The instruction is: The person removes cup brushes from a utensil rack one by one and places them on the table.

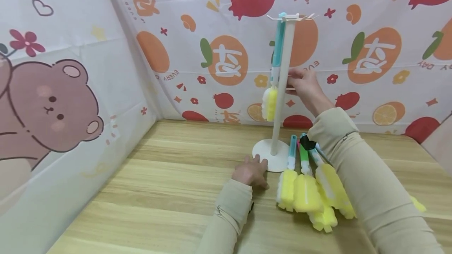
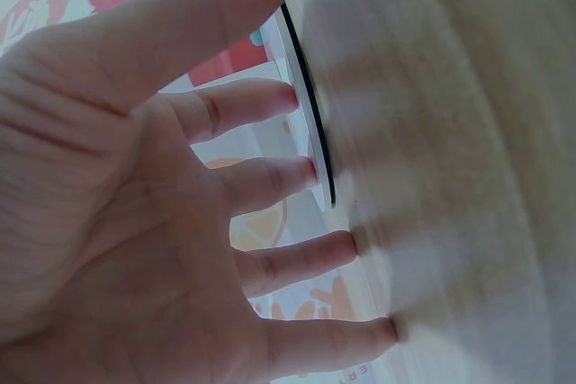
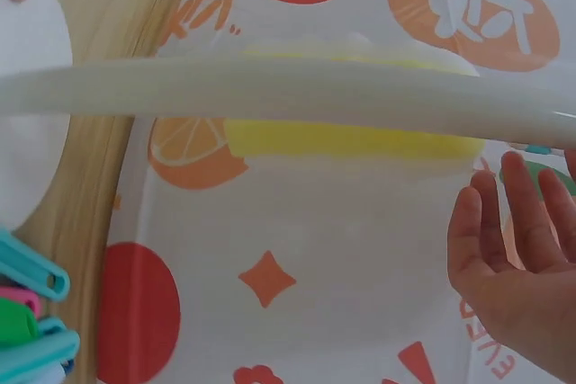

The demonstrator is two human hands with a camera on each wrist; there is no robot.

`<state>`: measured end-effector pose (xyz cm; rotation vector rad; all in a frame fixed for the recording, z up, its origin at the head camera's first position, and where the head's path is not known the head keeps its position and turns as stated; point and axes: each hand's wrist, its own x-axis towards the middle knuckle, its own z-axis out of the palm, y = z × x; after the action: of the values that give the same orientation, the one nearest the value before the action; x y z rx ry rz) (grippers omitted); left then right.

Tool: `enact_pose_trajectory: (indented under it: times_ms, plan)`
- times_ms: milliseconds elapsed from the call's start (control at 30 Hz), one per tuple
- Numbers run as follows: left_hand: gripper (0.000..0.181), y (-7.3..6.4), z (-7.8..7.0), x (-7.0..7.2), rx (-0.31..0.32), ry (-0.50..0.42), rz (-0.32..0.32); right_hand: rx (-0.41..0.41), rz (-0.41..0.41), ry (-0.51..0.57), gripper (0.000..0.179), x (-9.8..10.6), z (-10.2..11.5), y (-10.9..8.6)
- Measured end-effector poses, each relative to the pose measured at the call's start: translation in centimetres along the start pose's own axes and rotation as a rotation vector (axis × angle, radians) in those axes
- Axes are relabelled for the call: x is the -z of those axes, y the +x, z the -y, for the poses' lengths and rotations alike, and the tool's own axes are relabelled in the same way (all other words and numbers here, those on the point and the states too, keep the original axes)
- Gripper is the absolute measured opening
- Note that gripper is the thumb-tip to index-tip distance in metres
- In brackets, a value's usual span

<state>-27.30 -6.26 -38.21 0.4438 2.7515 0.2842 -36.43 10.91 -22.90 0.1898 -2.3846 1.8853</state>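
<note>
A white stand (image 1: pixel 283 85) has a round base (image 1: pixel 261 148) and a ring of hooks on top. From one hook hangs a sponge bottle brush (image 1: pixel 270 104), its teal handle upward and yellow-and-white head down beside the pole. My left hand (image 1: pixel 250 171) is spread low at the base; in the left wrist view, two fingertips touch the rim and two others reach the table. Close to the pole at mid-height is my right hand (image 1: pixel 306 87), fingers extended and slightly bent. The right wrist view shows this hand (image 3: pixel 526 263) gripping nothing, its thumb mostly out of frame.
Several sponge brushes with yellow heads (image 1: pixel 307 193) and teal or green handles (image 1: pixel 304 158) lie piled right of the base, partly under the right sleeve (image 1: pixel 370 179). Printed cloth walls (image 1: pixel 197 7) rise behind and left of the wooden table (image 1: pixel 148 191).
</note>
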Motion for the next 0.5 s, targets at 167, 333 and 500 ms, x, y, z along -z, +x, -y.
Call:
enact_pose_trajectory:
  times_ms: [167,333,500]
  plan:
    - [0.058,0.0,0.0,-0.1,-0.001,-0.001,0.001,-0.028,0.038,0.059,0.047,-0.1,-0.3,0.2]
    - [0.060,-0.1,0.0,0.0,0.007,-0.005,-0.002,-0.058,0.076,0.136,0.046,-0.1,-0.4,0.8]
    - [0.062,-0.1,0.0,0.1,0.001,-0.011,0.002,-0.128,0.142,0.261,0.044,-0.1,-0.6,1.4]
